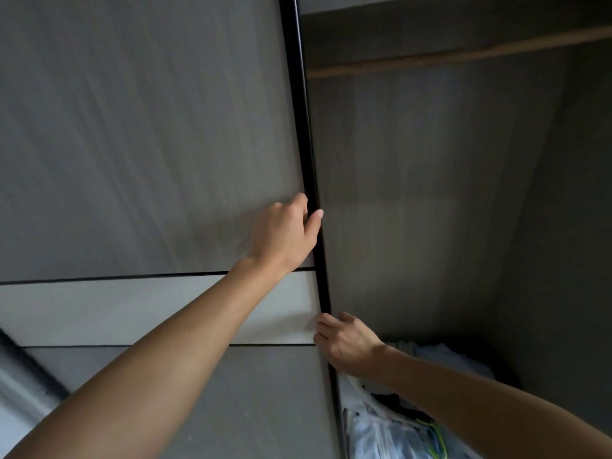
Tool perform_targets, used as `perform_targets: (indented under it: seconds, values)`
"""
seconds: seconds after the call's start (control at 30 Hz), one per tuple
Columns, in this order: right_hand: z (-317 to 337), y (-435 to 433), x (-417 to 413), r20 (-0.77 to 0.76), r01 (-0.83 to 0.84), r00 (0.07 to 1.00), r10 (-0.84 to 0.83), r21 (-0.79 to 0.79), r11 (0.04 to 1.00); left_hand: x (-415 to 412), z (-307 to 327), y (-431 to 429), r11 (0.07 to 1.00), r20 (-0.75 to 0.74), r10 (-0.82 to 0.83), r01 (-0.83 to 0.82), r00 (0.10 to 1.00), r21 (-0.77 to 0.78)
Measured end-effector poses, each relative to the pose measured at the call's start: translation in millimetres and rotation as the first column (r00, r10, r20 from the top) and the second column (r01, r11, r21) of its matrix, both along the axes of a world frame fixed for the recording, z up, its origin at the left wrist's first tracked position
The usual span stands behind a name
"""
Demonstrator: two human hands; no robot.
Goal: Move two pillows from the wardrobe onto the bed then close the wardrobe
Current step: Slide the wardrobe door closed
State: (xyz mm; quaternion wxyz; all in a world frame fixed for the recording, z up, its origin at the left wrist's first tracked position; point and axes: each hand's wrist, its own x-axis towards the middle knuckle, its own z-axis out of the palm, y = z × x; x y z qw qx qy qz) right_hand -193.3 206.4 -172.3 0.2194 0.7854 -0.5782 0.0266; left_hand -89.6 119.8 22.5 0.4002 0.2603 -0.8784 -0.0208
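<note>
A grey sliding wardrobe door [149,144] with a black edge strip [306,127] fills the left half of the head view. My left hand [284,233] grips that black edge, thumb wrapped round it and fingers behind it. Lower down, my right hand [344,342] holds the same edge with its fingers curled onto it. To the right the wardrobe interior [430,193] stands exposed and dark. No pillow and no bed show in this view.
A wooden rail or shelf edge [463,54] crosses the top of the interior. Pale blue folded fabric and bagged items [397,429] lie at the wardrobe's bottom, below my right forearm. A white band [132,309] crosses the door.
</note>
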Motion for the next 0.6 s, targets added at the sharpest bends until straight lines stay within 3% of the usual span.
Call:
perform_targets:
  seconds: [0.27,0.6]
  values:
    - [4.8,62.4,-61.8,0.042,0.099,0.994,-0.099,-0.005,0.995,-71.9,1.1,46.2,0.996,0.103,-0.068,0.074,0.992,-0.050]
    - [-4.9,142.1,-136.1,0.098,0.359,0.928,-0.359,0.019,0.933,-164.7,-6.2,107.7,0.959,0.125,-0.242,0.257,0.962,-0.117]
